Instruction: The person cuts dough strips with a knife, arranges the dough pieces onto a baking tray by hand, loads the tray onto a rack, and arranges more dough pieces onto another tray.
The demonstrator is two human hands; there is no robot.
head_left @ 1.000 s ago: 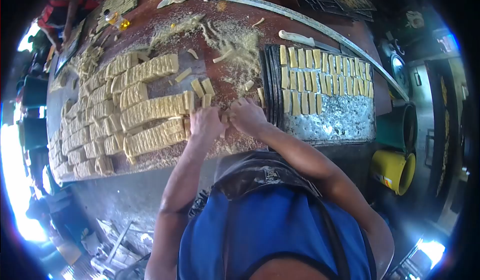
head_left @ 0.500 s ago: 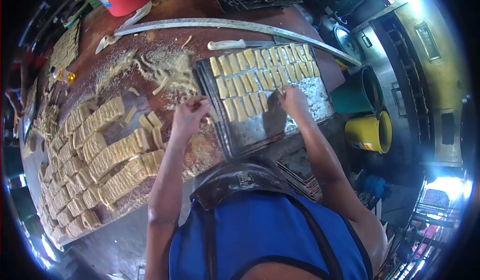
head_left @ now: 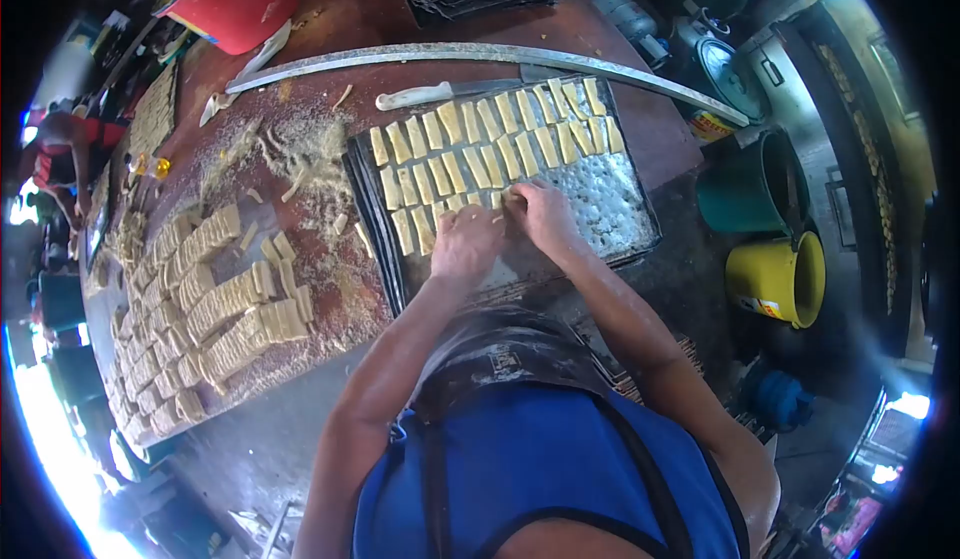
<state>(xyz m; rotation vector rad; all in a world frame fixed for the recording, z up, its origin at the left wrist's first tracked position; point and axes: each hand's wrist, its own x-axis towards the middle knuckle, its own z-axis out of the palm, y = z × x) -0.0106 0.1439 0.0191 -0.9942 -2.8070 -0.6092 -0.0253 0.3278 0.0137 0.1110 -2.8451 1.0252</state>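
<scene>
Hands (head_left: 466, 244) nearly meeting over tray (head_left: 608, 204) of dough strips (head_left: 433, 130), left newly swung in, both curled, hold unclear

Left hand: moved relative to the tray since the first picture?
Yes. Against the tray, the left hand has moved rightward in the view, from beside the stacked strips to over the tray.

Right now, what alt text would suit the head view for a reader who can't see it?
A person's left hand and right hand are close together over the nearest row of pale dough strips on a metal baking tray. More cut strips cluster on the reddish table at picture left; a white-handled knife lies by the tray's far edge.
</scene>
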